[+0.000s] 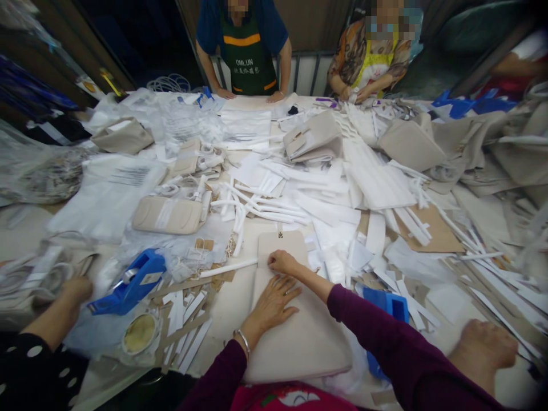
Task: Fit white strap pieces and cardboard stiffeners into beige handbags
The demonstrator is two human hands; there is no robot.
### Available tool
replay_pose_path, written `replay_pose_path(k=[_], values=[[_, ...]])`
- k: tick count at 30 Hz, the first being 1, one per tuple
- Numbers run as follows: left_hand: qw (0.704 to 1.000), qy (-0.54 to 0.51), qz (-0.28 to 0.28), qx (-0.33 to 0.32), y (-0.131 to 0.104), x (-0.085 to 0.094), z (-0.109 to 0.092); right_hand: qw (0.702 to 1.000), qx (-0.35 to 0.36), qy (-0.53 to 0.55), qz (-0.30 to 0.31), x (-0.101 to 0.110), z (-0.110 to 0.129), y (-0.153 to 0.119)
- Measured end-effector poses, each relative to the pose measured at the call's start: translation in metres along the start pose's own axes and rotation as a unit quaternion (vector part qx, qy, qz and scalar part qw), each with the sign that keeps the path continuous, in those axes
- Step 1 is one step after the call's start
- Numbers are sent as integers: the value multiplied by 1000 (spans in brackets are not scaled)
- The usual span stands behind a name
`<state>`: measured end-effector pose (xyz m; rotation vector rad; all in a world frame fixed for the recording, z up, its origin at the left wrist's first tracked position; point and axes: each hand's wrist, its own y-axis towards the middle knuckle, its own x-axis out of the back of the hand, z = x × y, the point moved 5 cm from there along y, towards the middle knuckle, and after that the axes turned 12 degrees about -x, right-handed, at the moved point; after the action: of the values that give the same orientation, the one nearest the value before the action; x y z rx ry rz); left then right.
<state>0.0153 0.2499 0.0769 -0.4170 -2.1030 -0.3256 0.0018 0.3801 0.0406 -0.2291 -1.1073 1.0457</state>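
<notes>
A beige handbag (312,342) lies flat before me, its narrower upper part with a small metal clasp (280,234) pointing away from me. My left hand (274,305) rests palm down on the bag, fingers spread; a ring and a bracelet show on it. Just beyond, my right hand (283,262) is closed in a pinch over the left edge of the upper part. Whatever sits between its fingertips is hidden. White foam tubes (265,208) and paper scraps lie past the bag.
Blue tape dispensers stand left (132,282) and right (398,308) of the bag. A tape roll (139,333) lies near the front. Co-workers' hands are at left (79,290) and right (488,345). Two people are across the table. More beige bags (314,137) are on the pile.
</notes>
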Motion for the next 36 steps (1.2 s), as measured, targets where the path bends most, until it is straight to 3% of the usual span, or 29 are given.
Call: replay_pose_path(k=[4,6,9,13,17,29,33,36], values=[[981,26,-131,138,-12,15,12,999,-8,-19,-36,3,-30,-30],[957,39,-199,209,-19,22,20,994,44,-28,-93,3,-36,-48],[938,43,-239,246,-22,26,27,966,156,-59,-198,0,-35,-75],[932,42,-250,259,-21,25,30,934,243,-47,-256,-6,-35,-94],[935,42,-237,259,-20,22,32,932,264,-12,-250,-6,-42,-96],[934,12,-248,256,-19,15,49,962,185,6,-201,-1,-43,-72],[933,62,-240,261,-17,15,49,964,120,42,-233,-3,-50,-63],[941,96,-211,247,-15,16,45,958,116,6,-262,-6,-50,-63]])
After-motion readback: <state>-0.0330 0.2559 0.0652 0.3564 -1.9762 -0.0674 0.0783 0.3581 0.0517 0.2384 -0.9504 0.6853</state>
